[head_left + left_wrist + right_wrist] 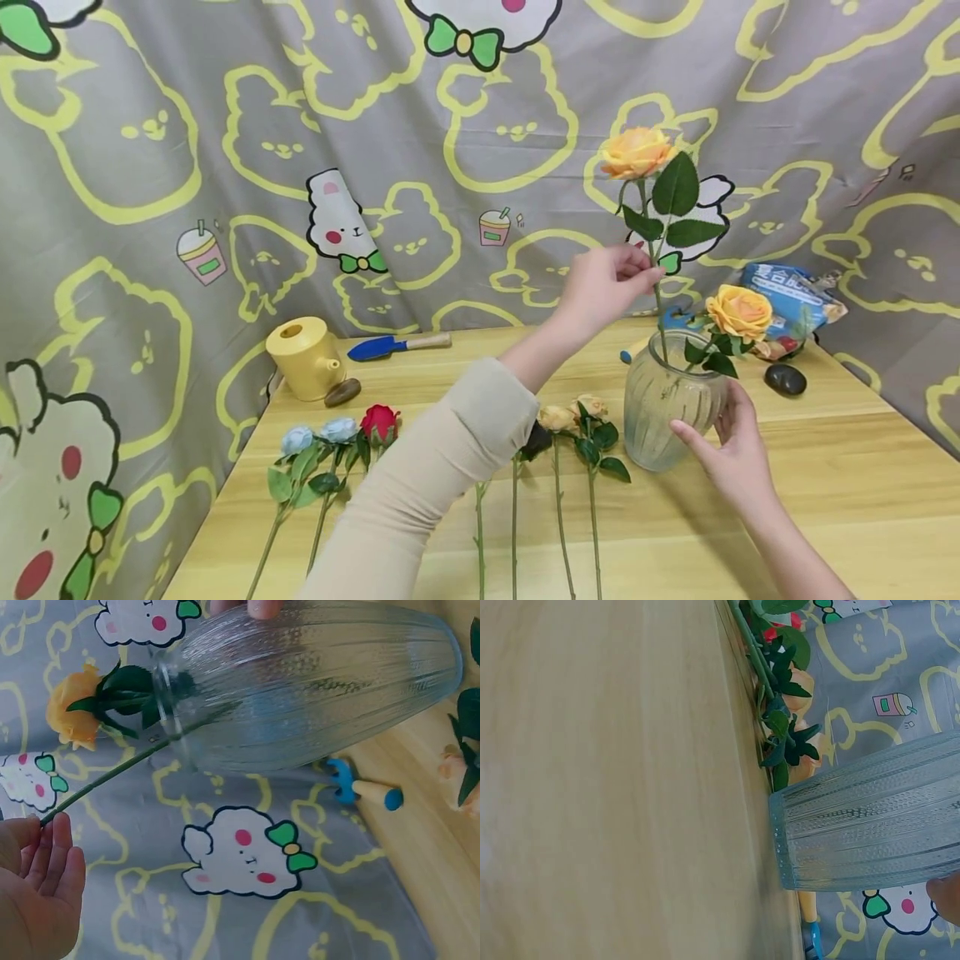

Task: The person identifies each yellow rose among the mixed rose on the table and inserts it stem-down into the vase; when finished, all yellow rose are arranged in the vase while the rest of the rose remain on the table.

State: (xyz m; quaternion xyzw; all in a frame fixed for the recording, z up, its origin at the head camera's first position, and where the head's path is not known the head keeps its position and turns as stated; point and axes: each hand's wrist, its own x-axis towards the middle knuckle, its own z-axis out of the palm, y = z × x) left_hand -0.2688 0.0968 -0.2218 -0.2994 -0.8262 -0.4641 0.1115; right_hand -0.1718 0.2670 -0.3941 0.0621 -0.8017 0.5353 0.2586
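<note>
My left hand (603, 282) pinches the stem of an orange rose (637, 154) between thumb and fingertips, holding it upright above a ribbed glass vase (651, 421). In the left wrist view, the lower end of this stem (112, 772) passes through the vase's mouth into the glass. A second, yellow-orange rose (738, 313) stands in the vase, leaning over the right side of its rim. My right hand (738, 462) grips the vase low on its right side, thumb in front and the other fingers partly hidden behind. The vase stands upright on the wooden table (847, 492).
Left of the vase lie pale yellow roses (557, 418), then a red rose (380, 422) and blue roses (339, 430). Further back are a yellow watering can (302, 358), a blue trowel (375, 347) and a brown stone (342, 392). A black stone (785, 380) and blue packet (787, 300) sit right.
</note>
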